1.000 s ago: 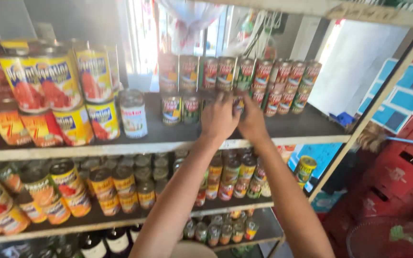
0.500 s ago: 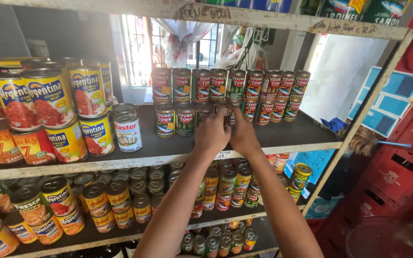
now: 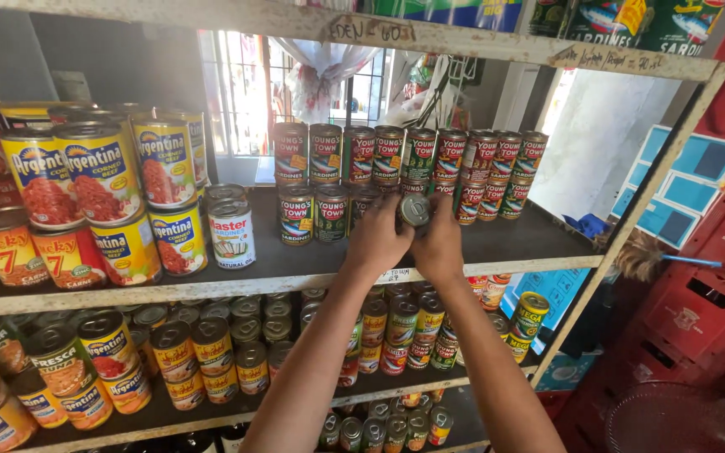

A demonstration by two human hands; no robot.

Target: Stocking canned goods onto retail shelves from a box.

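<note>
hands lower since before, left hand, right hand gripping can

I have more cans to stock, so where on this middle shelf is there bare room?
Bare board lies on the shelf right of the hands, in front of the sardine cans. A narrow strip runs before the white-labelled can. The left end, with big corned beef cans, is crowded.

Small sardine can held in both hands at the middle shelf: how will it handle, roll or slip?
The small sardine can looks rigid metal, probably dense for its size. Its round body would likely roll if laid sideways. Both the left hand and right hand grip it; the glossy label may be slippery.
</note>
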